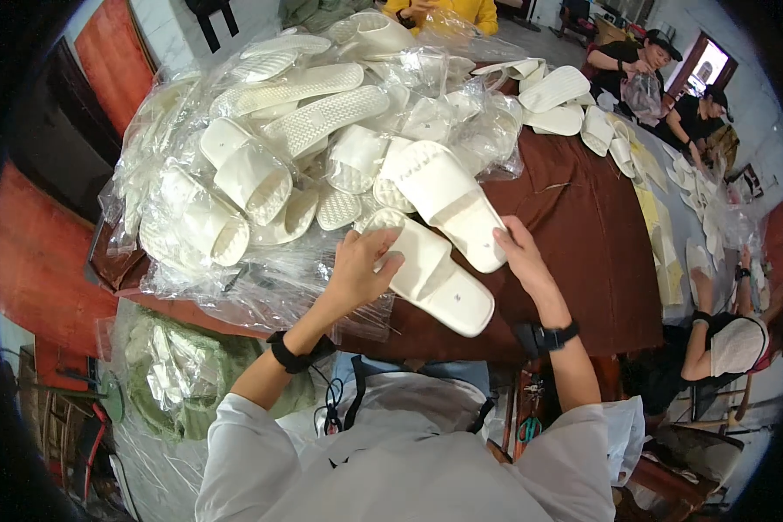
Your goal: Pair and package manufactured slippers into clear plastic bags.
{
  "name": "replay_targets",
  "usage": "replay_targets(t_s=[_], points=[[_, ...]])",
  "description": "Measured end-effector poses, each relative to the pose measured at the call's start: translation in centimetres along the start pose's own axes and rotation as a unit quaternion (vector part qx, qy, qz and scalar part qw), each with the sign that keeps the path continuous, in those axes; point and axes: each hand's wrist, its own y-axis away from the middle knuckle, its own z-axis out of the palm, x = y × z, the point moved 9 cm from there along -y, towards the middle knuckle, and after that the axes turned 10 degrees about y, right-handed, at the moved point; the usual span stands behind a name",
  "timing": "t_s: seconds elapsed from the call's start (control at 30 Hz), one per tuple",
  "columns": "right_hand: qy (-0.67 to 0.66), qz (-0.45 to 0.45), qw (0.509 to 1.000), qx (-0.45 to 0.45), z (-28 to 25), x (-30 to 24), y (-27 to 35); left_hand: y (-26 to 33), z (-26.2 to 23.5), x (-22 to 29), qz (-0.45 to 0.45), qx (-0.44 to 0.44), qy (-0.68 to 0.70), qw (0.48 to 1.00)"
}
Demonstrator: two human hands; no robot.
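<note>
The room is bright and fairly evenly lit, brightest at the window [709, 65]. Glare speckles the plastic [261, 300]; the white slippers [451, 296] look slightly washed out. Panels [43, 261] bow leftward; black rims the view.

Creased brown cloth [574, 217] covers the bench [600, 304], showing mainly on its right. A heap of white slippers [326, 117], many in clear bags [487, 143], fills the left; crumpled plastic film [265, 300] spreads along the near edge below. Unbagged slippers [555, 90] lie overlapping at the far right corner
</note>
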Motion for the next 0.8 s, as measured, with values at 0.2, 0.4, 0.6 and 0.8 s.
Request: replay_targets(t_s=[0.2, 0.4, 0.6, 0.8], points=[[-0.001, 0.052, 0.996, 0.066, -3.4, 1.0, 11.1, 1.0, 0.7, 2.0, 0.01, -0.106, 0.045, 0.993], [-0.056, 0.172, 0.972, 0.148, -3.3, 4.9, 19.9, 0.3, 3.5, 3.0, 0.043, -0.133, 0.041, 0.989], [-0.045, 0.188, 0.967, 0.163, -2.0, 6.3, 22.2, -0.6, 7.1, 0.8, 0.06, -0.173, 0.108, 0.977], [0.336, 0.058, 0.917, 0.204, -2.5, -1.9, 21.0, 1.1, 4.8, 3.1, 0.075, -0.105, 0.048, 0.991]])
